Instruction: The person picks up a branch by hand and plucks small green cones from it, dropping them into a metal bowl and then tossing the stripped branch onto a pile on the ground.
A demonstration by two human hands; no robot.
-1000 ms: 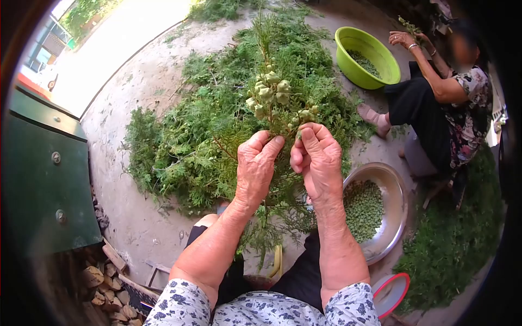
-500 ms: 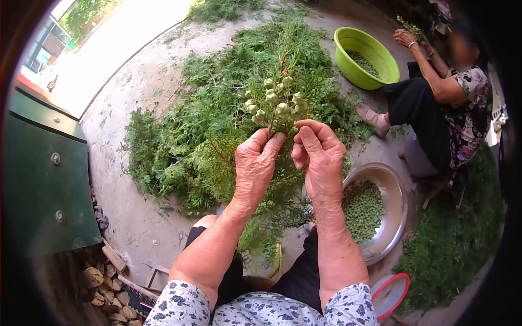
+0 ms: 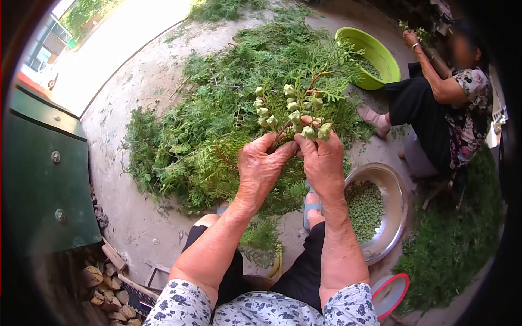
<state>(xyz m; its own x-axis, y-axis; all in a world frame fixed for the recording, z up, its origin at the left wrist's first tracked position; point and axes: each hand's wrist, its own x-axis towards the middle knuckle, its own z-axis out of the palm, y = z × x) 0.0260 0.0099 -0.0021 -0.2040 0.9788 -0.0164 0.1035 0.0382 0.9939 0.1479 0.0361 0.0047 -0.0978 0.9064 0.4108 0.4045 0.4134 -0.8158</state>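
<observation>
**Condition.** The left hand (image 3: 263, 165) and right hand (image 3: 324, 160) are both closed in a pinch on the green leafy sprig with pale green cones (image 3: 291, 111). The left hand grips the stem under the cluster. The right hand's thumb and fingers are at the lowest cones.

**Position.** The sprig is held in the air, up and to the left of the round steel bowl of green seeds (image 3: 396, 193).

**Hazards.**
- Loosened cones could miss the bowl, because the hands are not over its rim. They could then land on the concrete floor (image 3: 133, 217) or be lost in the pile of green cuttings (image 3: 206, 125) left of the bowl.
- A hard pull could snap the thin stem.
</observation>
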